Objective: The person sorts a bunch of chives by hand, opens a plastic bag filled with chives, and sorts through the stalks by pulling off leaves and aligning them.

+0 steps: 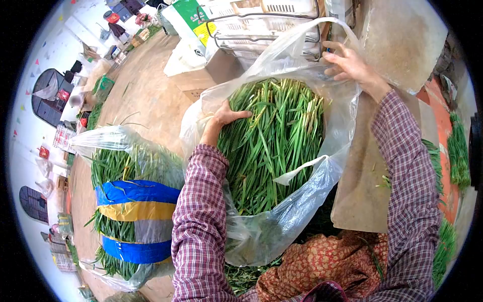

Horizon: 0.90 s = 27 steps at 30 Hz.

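Note:
A large clear plastic bag (302, 201) lies open in front of me, packed with long green garlic chives (266, 146) whose pale cut ends show along the top and right. My left hand (225, 117) is at the bag's left rim, its thumb stretched over the chives and its other fingers partly hidden by plastic. At the upper right rim is my right hand (347, 64), fingers apart and bent, against the bag's edge. A twisted plastic corner (301, 171) of the bag hangs over the chives.
To the left stands another filled bag (136, 166) wrapped with a blue and yellow band (138, 201). Beyond are a cardboard box (209, 75) and stacked white crates (266, 25). More green bundles (457, 151) lie at the right. A cardboard sheet (357, 196) is beside the bag.

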{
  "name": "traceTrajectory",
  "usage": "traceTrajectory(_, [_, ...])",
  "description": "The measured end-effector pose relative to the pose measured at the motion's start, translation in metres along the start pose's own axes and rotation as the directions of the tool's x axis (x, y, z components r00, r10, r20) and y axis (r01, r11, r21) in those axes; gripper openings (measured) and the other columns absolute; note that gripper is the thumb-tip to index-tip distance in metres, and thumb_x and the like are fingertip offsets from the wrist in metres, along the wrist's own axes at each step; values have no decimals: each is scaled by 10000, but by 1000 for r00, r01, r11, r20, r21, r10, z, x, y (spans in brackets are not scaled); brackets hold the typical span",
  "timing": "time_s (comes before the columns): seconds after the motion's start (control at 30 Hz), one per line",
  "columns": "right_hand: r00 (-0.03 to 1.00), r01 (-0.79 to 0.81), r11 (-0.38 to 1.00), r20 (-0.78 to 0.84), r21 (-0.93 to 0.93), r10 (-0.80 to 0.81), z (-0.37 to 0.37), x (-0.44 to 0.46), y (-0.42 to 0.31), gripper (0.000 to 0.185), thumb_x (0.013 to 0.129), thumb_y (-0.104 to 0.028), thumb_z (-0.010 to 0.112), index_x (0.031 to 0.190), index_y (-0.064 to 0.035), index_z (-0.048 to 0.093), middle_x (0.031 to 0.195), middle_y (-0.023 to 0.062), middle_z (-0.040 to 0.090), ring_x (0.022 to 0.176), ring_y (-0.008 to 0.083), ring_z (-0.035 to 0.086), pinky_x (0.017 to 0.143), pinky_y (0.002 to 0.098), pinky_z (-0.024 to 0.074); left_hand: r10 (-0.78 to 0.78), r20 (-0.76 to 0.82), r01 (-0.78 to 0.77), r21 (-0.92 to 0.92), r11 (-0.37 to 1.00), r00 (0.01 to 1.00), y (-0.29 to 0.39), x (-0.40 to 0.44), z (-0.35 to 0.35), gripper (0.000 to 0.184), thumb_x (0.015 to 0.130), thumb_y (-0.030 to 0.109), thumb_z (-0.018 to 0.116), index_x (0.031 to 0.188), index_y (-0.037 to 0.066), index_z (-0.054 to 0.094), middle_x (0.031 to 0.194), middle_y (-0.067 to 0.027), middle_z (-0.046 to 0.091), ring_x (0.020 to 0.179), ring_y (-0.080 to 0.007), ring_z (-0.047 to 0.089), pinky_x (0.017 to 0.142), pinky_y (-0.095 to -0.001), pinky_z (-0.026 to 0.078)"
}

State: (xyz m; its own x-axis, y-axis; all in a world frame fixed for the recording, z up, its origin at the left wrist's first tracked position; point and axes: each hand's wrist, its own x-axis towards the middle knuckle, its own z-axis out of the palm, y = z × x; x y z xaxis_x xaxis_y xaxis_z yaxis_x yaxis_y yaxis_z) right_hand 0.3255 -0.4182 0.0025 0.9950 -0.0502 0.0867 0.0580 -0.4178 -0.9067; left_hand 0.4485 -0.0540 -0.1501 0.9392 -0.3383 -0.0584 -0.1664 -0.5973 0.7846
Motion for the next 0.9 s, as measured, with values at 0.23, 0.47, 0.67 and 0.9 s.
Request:
traceTrajectory(0.23, [999, 4, 999, 42, 35, -5, 7, -4, -2, 545, 911, -331, 524, 1343, -36, 370, 1100, 164, 602, 814, 195, 642, 668, 293, 533, -49, -36, 51, 52, 997, 998, 33, -39, -8, 625, 551, 328, 776, 1034, -41, 629, 945, -170, 665, 876, -255, 630, 826, -323, 472])
traceTrajectory(0.47, [954, 97, 987, 294, -129, -55, 38, -57, -53, 748, 846, -512, 558, 1339, 13, 354, 1290, 238, 463, 1194, 321, 467, 985, 449, 395, 206, -165, -208, 9, 978, 965, 113, -165, -64, 729, 580, 257, 809, 1209, 26, 523, 1055, -98, 633, 927, -216, 596, 852, -345, 460])
traceTrajectory(0.67, [914, 355, 935, 219, -18, -343, 106, -124, -78, 1054, 701, -675, 624, 1364, 58, 258, 1361, 283, 352, 1282, 352, 358, 1060, 452, 310, 196, -203, -278, -566, 776, 959, 115, -220, -69, 670, 576, 140, 801, 1176, 10, 534, 1056, -61, 617, 952, -161, 569, 862, -322, 454])
traceTrajectory(0.9, [891, 406, 793, -5, 455, -453, 173, -171, -85, 1069, 642, -468, 805, 1407, -39, 194, 1347, 148, 355, 1253, 246, 356, 1067, 362, 285, 314, -420, -383, -90, 919, 852, 142, -243, -16, 716, 583, 191, 833, 1180, 1, 486, 1077, -122, 610, 986, -214, 591, 879, -335, 463])
